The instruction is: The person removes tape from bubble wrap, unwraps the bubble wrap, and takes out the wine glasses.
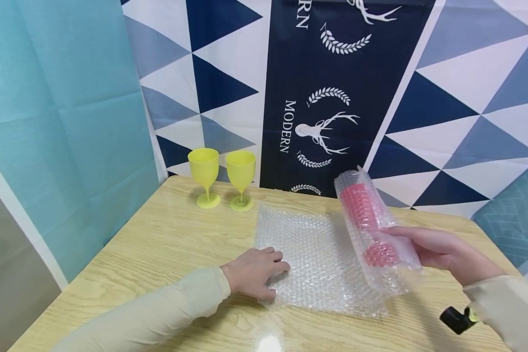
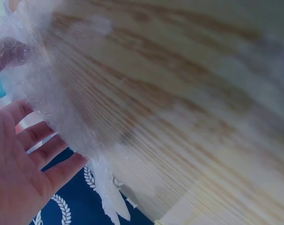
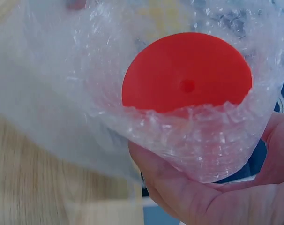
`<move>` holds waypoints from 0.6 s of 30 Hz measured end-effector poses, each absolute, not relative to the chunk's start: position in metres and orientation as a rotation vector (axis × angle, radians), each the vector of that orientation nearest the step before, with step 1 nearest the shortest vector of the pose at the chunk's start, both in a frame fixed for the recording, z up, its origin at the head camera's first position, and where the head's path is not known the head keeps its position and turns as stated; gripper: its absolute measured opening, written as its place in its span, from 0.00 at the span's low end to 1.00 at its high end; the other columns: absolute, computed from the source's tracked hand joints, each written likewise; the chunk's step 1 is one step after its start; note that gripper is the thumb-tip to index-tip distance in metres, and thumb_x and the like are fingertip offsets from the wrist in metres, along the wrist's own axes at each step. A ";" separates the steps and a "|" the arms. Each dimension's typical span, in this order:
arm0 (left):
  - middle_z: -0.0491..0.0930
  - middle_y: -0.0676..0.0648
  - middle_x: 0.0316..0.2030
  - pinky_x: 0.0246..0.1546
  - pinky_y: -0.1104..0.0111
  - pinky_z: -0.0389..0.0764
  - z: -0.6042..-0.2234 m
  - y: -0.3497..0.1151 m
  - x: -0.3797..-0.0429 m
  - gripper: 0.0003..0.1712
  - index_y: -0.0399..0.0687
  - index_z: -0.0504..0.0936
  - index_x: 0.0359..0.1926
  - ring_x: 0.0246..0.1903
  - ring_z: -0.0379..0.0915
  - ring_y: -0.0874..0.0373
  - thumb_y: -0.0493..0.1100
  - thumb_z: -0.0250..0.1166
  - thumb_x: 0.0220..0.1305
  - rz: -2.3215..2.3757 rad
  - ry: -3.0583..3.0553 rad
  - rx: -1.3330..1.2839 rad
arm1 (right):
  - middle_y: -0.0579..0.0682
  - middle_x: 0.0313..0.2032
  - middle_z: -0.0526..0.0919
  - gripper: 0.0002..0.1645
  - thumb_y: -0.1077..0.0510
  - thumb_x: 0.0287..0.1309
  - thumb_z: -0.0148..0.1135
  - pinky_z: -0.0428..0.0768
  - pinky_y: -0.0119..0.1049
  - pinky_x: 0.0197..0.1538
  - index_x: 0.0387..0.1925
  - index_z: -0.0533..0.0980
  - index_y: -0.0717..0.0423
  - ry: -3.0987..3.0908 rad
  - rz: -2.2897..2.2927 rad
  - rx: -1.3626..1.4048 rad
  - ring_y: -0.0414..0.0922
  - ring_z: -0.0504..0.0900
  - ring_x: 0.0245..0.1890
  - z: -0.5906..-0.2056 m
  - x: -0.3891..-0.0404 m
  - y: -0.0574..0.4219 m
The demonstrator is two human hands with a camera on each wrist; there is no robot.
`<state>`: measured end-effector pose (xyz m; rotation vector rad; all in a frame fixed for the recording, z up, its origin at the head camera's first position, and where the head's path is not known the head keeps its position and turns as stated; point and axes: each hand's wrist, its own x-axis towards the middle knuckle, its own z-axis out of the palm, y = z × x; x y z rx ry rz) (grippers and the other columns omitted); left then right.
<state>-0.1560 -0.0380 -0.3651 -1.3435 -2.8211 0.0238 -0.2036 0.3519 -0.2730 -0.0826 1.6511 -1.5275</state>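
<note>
In the head view my right hand (image 1: pixel 439 249) grips a red goblet (image 1: pixel 359 205) rolled in bubble wrap and holds it tilted above the table's right side. The right wrist view shows the goblet's flat round red base (image 3: pixel 186 75) at the roll's open end, with the fingers and thumb around the wrap. My left hand (image 1: pixel 257 271) rests on the left edge of a flat bubble wrap sheet (image 1: pixel 307 264). Seen in the left wrist view, the left hand's fingers (image 2: pixel 34 133) are spread and fairly straight, their tips partly behind the wrap.
Two yellow goblets (image 1: pixel 204 168) stand upright side by side at the table's back left. A patterned cloth (image 1: pixel 228 93) hangs behind the wooden table (image 1: pixel 171 234), and a teal curtain (image 1: pixel 70 112) on the left. A small black object (image 1: pixel 457 320) shows beside the right sleeve.
</note>
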 end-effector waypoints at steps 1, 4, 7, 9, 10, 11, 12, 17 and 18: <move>0.76 0.57 0.43 0.30 0.77 0.68 -0.365 -0.038 -0.156 0.30 0.62 0.75 0.55 0.37 0.67 0.65 0.59 0.65 0.49 0.022 -2.825 -1.342 | 0.42 0.46 0.81 0.15 0.47 0.73 0.40 0.81 0.38 0.56 0.55 0.61 0.48 1.677 -1.515 -0.089 0.39 0.82 0.48 -0.274 -0.203 0.346; 0.75 0.58 0.42 0.29 0.78 0.67 -0.363 -0.037 -0.155 0.29 0.62 0.76 0.55 0.37 0.66 0.65 0.59 0.66 0.49 0.012 -2.836 -1.332 | 0.42 0.46 0.80 0.25 0.47 0.72 0.43 0.81 0.39 0.55 0.61 0.55 0.57 1.749 -1.466 -0.106 0.39 0.82 0.48 -0.279 -0.200 0.329; 0.75 0.58 0.40 0.28 0.78 0.65 -0.362 -0.037 -0.154 0.29 0.63 0.76 0.54 0.36 0.65 0.66 0.59 0.66 0.49 0.009 -2.842 -1.322 | 0.44 0.46 0.79 0.35 0.48 0.71 0.45 0.81 0.39 0.55 0.66 0.50 0.67 1.792 -1.430 -0.133 0.39 0.82 0.47 -0.286 -0.195 0.311; 0.75 0.58 0.40 0.28 0.78 0.64 -0.361 -0.037 -0.153 0.29 0.62 0.76 0.54 0.36 0.65 0.66 0.58 0.66 0.49 0.010 -2.841 -1.319 | 0.44 0.46 0.80 0.37 0.48 0.70 0.46 0.82 0.39 0.55 0.66 0.49 0.70 1.804 -1.424 -0.130 0.39 0.82 0.47 -0.290 -0.191 0.299; 0.74 0.58 0.40 0.27 0.78 0.64 -0.361 -0.036 -0.153 0.29 0.62 0.76 0.54 0.36 0.64 0.65 0.58 0.66 0.48 0.010 -2.840 -1.318 | 0.45 0.46 0.79 0.39 0.48 0.70 0.46 0.82 0.38 0.55 0.67 0.48 0.72 1.806 -1.431 -0.130 0.39 0.82 0.47 -0.292 -0.189 0.293; 0.74 0.58 0.39 0.27 0.78 0.64 -0.361 -0.036 -0.153 0.29 0.62 0.76 0.54 0.35 0.64 0.65 0.58 0.66 0.48 0.012 -2.838 -1.318 | 0.45 0.45 0.80 0.39 0.48 0.70 0.46 0.82 0.38 0.54 0.67 0.47 0.73 1.810 -1.439 -0.131 0.39 0.82 0.46 -0.295 -0.187 0.288; 0.74 0.58 0.39 0.27 0.78 0.64 -0.361 -0.036 -0.153 0.29 0.62 0.76 0.54 0.35 0.64 0.65 0.58 0.66 0.48 0.013 -2.835 -1.317 | 0.45 0.45 0.80 0.40 0.47 0.70 0.47 0.82 0.38 0.54 0.66 0.47 0.73 1.817 -1.455 -0.121 0.39 0.82 0.46 -0.297 -0.184 0.282; 0.75 0.58 0.40 0.28 0.78 0.66 -0.362 -0.035 -0.153 0.30 0.62 0.75 0.55 0.36 0.65 0.65 0.59 0.66 0.48 0.021 -2.830 -1.323 | 0.45 0.43 0.81 0.41 0.48 0.69 0.49 0.82 0.38 0.53 0.66 0.49 0.76 1.840 -1.531 -0.082 0.38 0.83 0.43 -0.307 -0.171 0.254; 0.75 0.58 0.40 0.28 0.78 0.66 -0.362 -0.035 -0.153 0.30 0.62 0.75 0.55 0.36 0.66 0.65 0.59 0.66 0.48 0.021 -2.829 -1.324 | 0.46 0.43 0.81 0.42 0.47 0.68 0.50 0.82 0.37 0.53 0.66 0.49 0.76 1.852 -1.539 -0.070 0.38 0.82 0.43 -0.308 -0.169 0.250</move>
